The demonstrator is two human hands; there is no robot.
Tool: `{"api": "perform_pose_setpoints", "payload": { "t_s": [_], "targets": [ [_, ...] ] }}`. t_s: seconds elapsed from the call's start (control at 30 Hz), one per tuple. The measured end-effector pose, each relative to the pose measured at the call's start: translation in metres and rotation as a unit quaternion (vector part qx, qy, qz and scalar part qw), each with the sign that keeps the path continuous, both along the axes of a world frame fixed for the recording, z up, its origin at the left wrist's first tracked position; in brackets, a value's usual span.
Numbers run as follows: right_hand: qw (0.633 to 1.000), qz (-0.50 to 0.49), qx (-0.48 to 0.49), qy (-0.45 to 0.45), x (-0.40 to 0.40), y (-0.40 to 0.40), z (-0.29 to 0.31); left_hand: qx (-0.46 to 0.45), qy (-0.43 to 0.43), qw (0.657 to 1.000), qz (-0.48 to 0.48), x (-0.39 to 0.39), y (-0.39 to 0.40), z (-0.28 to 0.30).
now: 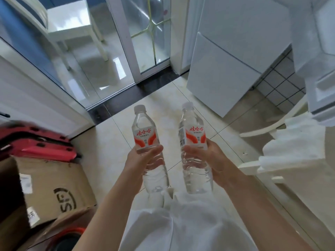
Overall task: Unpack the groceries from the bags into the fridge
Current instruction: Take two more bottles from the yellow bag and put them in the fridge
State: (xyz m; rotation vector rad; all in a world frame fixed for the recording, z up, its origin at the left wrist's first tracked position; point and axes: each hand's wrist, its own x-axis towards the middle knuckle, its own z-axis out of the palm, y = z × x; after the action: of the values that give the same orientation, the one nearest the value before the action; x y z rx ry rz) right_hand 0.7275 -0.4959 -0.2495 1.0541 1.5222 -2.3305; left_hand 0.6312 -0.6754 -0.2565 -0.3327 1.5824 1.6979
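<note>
Over a pale tiled kitchen floor [163, 98], seen from above, a person stands with both arms stretched forward. At the upper right is a white fridge [241, 42], its lower door shut, and at the far right edge what looks like its open upper door [320, 57] with shelves, blurred. Right of the hands a crumpled white plastic bag [291, 144] rests on a white chair [257, 129]. At lower left sits a brown cardboard box [52, 189] with red items [38, 144] behind it.

As a judgement, the task is mid-course: two items are out of a bag and carried, not yet in the fridge; how much remains in the bag cannot be told.

The left hand [143, 160] curls its fingers around the lower body of a clear plastic water bottle with a red-and-white label [145, 134]. The right hand [208, 158] wraps a second matching clear water bottle [194, 134] the same way. Both bottles stand nearly upright, white caps on top, close beside each other but apart, well short of the fridge
</note>
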Motion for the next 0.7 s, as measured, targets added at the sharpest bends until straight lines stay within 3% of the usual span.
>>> {"api": "perform_pose_setpoints", "payload": {
  "t_s": [0.3,0.7],
  "targets": [
    [0.999,-0.014,0.047,0.001,-0.077,0.041,-0.001,-0.008,0.015,0.999,-0.052,-0.076,0.044,-0.002],
    [0.989,-0.033,0.142,0.037,-0.227,0.166,0.013,-0.005,0.042,0.996,-0.081,-0.229,0.181,0.012]
  ]
}}
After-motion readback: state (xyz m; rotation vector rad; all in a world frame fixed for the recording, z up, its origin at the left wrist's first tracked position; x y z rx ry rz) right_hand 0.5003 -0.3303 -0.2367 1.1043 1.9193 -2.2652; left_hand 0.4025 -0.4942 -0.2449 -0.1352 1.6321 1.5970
